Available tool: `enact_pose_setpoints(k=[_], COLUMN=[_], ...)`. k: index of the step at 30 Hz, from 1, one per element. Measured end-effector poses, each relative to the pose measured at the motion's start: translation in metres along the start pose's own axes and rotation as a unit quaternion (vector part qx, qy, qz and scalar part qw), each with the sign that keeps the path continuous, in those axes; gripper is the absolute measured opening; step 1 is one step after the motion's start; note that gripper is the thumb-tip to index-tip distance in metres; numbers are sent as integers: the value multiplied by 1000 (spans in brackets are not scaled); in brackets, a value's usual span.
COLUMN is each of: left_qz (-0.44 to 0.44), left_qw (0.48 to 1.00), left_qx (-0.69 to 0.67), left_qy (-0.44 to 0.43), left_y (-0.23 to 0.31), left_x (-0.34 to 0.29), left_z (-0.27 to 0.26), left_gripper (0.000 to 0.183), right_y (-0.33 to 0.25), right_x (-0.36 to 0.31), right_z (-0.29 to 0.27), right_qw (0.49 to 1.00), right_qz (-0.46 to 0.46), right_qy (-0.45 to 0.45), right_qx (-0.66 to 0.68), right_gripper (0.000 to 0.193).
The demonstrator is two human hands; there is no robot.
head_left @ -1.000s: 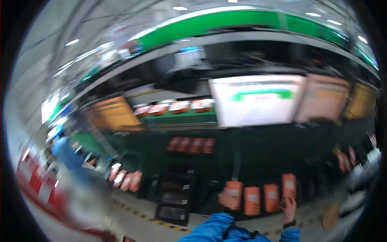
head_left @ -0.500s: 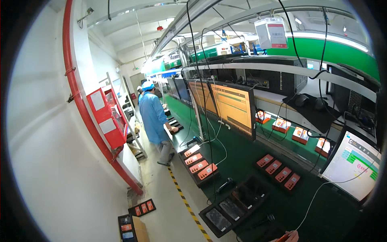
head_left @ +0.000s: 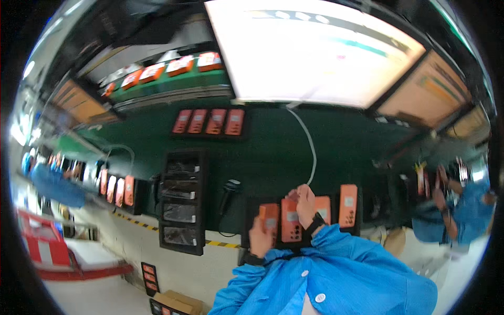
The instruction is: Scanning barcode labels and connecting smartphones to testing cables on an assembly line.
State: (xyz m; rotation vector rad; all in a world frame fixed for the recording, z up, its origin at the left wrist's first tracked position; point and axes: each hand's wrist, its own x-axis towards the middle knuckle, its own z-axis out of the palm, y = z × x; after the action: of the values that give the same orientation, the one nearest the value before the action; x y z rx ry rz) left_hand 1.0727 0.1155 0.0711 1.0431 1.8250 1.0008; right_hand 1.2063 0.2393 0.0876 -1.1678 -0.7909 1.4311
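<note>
A dark tray (head_left: 353, 230) lies at the bench's near edge with several orange phones, backs up, in its slots. My left hand (head_left: 260, 239) is closed on a narrow orange piece (head_left: 262, 211) standing up from the fingers; blur hides its exact kind. Just behind it is an orange phone (head_left: 272, 214). My right hand (head_left: 305, 203) is pinched above the middle orange phone (head_left: 290, 220), at the near end of a white cable (head_left: 313, 152). Its fingers cover the cable's tip. Another orange phone (head_left: 347, 205) sits at the tray's right.
Left of my hands lie a black handheld scanner (head_left: 229, 191) and a black tray (head_left: 167, 239) of dark phones. Further back is a tray of orange phones (head_left: 215, 122). A bright monitor (head_left: 315, 58) stands ahead. Co-workers in blue (head_left: 55, 184) are at both sides.
My view has swung right and down, onto the near bench edge. Both hands and forearms now show over the phone tray; before, only part of a hand with an orange thing showed at the bottom.
</note>
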Motion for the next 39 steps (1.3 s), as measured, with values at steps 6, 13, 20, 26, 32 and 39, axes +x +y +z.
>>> enact_pose_setpoints(k=[6, 13, 20, 26, 32, 39], left_qz=[45, 208, 117, -83, -64, -116], left_qw=[998, 946, 923, 958, 997, 976], left_qx=[-32, 206, 299, 273, -20, 31], left_qy=[-25, 141, 212, -12, -23, -183], left_y=[-48, 27, -96, -160, -7, 29], left_x=[24, 18, 139, 178, 77, -33], left_z=[-10, -23, -76, -85, -85, -25], left_gripper=[37, 56, 50, 61, 22, 21], right_y=[-9, 24, 4, 3, 37, 27], right_x=[-27, -57, -73, -72, -55, -49], right_z=[-81, -93, -38, -34, -74, -73], right_qw=[994, 953, 846, 860, 978, 982], right_qz=[106, 29, -86, -113, 5, 72], right_qy=[-9, -178, -302, -271, -130, -175], right_qx=[-32, -242, -430, -417, -165, -29], right_gripper=[35, 41, 95, 101, 80, 47])
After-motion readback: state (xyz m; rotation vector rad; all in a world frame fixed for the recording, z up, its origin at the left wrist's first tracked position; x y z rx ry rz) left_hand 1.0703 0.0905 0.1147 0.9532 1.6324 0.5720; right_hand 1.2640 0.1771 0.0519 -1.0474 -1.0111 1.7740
